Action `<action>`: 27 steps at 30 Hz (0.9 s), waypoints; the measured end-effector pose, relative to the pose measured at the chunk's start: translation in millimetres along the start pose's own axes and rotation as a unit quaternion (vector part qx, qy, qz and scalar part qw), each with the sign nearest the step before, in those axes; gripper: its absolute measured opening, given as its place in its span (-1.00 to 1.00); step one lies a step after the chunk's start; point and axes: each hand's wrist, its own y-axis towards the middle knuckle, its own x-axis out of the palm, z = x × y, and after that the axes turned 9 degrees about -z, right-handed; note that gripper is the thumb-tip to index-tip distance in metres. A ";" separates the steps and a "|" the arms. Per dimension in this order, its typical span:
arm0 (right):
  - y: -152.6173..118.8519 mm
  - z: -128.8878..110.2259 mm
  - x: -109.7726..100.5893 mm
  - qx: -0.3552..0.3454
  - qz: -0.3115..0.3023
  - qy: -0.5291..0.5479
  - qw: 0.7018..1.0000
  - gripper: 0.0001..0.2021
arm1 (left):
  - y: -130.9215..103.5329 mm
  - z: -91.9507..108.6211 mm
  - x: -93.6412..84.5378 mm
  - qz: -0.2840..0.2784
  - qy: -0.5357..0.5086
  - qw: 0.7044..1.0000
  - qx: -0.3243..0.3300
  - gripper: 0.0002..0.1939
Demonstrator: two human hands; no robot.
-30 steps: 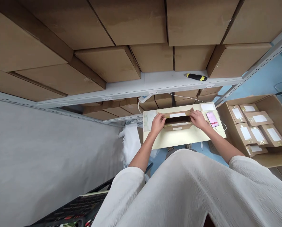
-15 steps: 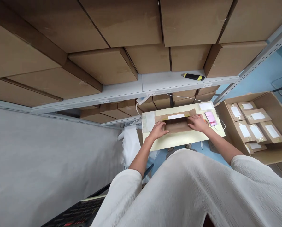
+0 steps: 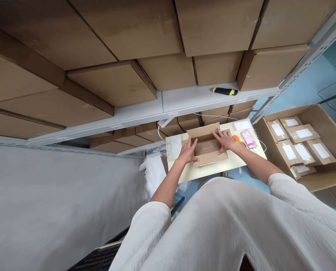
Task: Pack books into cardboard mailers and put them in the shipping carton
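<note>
Grey-white metal shelving (image 3: pixel 182 98) spans far side, at least two levels, slotted upright (image 3: pixel 314 55) right. Pale yellow table (image 3: pixel 190 172) just below. Blue floor (image 3: pixel 306 86) far right and under table. Plain grey surface (image 3: pixel 49 188) left, wall or floor unclear; soft shadow (image 3: pixel 111 207) on it.

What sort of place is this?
Likely a packing area in a stockroom: brown boxes crowd the rack, a large carton holds parcels with white labels, and an open box sits on the small table.
</note>
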 end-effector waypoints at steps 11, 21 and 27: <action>24.3 -2.4 9.2 0.000 -0.040 0.001 0.999 0.61 | 30.4 -1.2 -12.2 -0.045 -0.002 0.999 -0.024 0.60; 12.6 -3.8 9.3 0.001 -0.009 0.001 1.000 0.56 | 26.8 4.8 -9.8 -0.041 0.023 0.998 -0.039 0.55; 10.8 -1.3 7.2 0.008 -0.022 0.011 1.000 0.57 | 8.4 6.1 -8.5 0.018 -0.033 0.999 -0.010 0.23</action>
